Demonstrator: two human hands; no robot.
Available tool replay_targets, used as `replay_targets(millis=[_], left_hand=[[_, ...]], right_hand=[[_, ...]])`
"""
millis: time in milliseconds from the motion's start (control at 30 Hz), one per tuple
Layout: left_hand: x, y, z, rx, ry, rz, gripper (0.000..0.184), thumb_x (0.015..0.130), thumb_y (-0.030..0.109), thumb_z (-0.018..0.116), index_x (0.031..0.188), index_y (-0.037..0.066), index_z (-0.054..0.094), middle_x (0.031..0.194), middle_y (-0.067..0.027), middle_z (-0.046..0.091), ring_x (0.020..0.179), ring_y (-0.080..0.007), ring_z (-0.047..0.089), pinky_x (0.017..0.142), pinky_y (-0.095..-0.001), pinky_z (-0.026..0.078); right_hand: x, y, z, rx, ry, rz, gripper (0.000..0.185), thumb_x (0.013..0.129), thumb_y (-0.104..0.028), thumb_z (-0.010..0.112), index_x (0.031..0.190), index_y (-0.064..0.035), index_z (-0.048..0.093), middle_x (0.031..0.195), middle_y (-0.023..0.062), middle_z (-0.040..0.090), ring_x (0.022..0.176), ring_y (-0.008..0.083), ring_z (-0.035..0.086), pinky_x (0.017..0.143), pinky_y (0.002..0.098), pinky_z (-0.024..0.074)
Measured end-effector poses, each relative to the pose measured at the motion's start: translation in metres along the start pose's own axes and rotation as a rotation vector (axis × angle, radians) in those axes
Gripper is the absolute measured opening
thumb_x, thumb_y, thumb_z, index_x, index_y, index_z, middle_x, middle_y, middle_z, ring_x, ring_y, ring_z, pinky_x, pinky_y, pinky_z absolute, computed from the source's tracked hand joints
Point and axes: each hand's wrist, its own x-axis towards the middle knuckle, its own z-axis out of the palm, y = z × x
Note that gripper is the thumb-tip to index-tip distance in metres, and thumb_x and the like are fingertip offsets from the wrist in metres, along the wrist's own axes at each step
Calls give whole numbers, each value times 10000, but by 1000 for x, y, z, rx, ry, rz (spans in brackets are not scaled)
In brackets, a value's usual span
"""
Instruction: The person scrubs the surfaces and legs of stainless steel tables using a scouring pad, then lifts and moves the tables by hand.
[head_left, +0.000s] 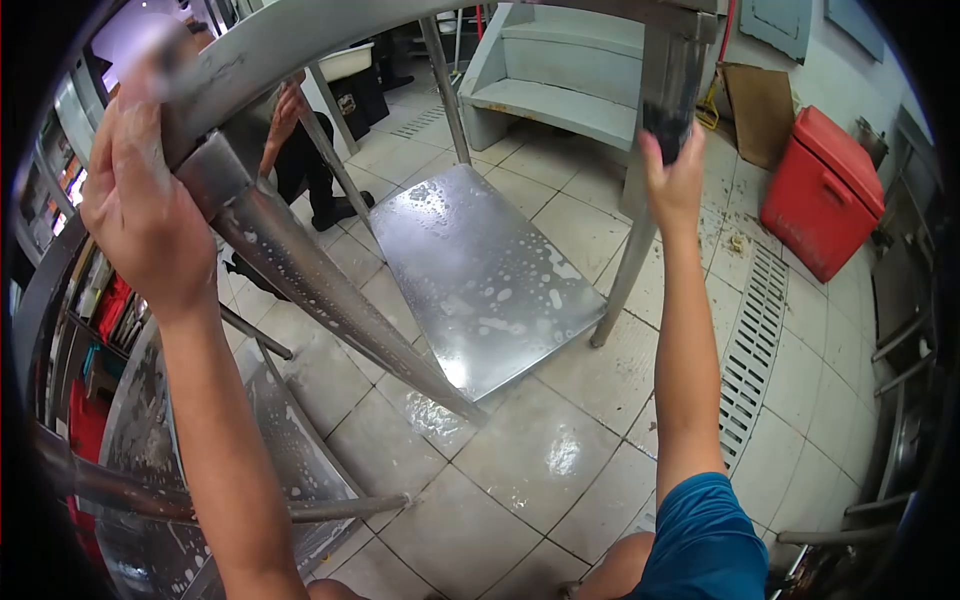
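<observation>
My left hand (150,200) is closed around the corner of a wet stainless steel table frame (300,40), by the top of its near leg (330,290). My right hand (678,180) reaches to the far right leg (630,270). Its thumb and fingers close on a dark thing (668,118) against the upper leg, whose kind I cannot make out. Low between the legs lies a flat metal shelf (480,270), wet and spotted with suds. Streaks of foam and drops run down the near leg.
Wet tiles (520,460) cover the floor, with a drain grate (755,350) at right. A red cooler (825,195) and a cardboard sheet (757,110) stand beyond. Grey steps (560,80) are behind. Another person's hand (285,115) shows at left, above another soapy metal panel (290,440).
</observation>
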Motion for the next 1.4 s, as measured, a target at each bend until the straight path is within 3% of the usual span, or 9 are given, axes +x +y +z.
replay_targets(millis=[367,433,700,800,967,1100,1133,1267,1400], left_hand=[[11,-34,-18,-5,-93,273,272,968,83,518,1180,-37,638,1181,-149,654,1122,-197,611,1017,-311,429],[13,-26,-28,704,-206,715,263,948,30,514,1168,-5,654,1173,-145,660,1118,-222,620,1014,-321,441],[22,-46,-36,426,-170,552,296,944,20,450,1164,-25,642,1204,-149,646,1136,-253,609,1029,-338,431],[31,-64,-56,527,-210,670,325,959,83,421,1167,-44,636,1212,-165,639,1144,-263,604,1047,-347,414],[1,-42,-23,-153,-30,0,306,976,109,498,1174,-100,604,1143,-145,654,1036,-182,633,968,-286,455],[5,-39,-19,-188,-78,42,289,971,74,503,1194,-81,602,1133,-143,660,1040,-174,633,959,-281,458],[14,-35,-33,497,-213,649,283,945,12,512,1204,-37,615,1147,-155,666,1081,-212,635,969,-292,461],[9,-18,-27,824,-240,787,284,920,-35,514,1170,-6,645,1195,-177,647,1132,-253,622,986,-307,463],[-2,-1,17,-39,-17,391,215,984,165,510,914,21,653,751,25,558,682,-67,487,634,-212,379]], right_hand=[[-143,63,-5,8,-234,429,363,845,-242,711,1033,8,526,874,119,633,763,211,598,728,340,481],[-87,49,3,54,-141,393,379,804,-262,742,990,12,557,835,117,639,742,200,597,716,344,484],[107,-41,5,-110,46,285,404,733,-362,751,903,-13,637,771,91,685,719,212,650,709,354,504],[63,-19,6,67,30,229,360,747,-304,754,921,-10,640,815,120,693,759,221,652,741,359,500],[-116,63,14,153,-53,458,310,796,-214,737,985,-15,590,795,55,629,726,140,572,695,307,475],[-172,88,12,147,-220,721,302,789,-189,738,997,-13,607,774,42,613,702,129,558,672,291,465],[-172,87,5,134,-278,759,303,787,-185,741,998,-11,611,767,40,609,693,128,555,668,288,463],[-27,9,-10,218,-205,291,299,816,-214,718,1000,2,623,798,28,644,689,136,572,665,304,469],[109,-42,-5,274,-144,339,276,750,-228,697,911,-12,633,662,32,623,622,111,578,604,294,464]])
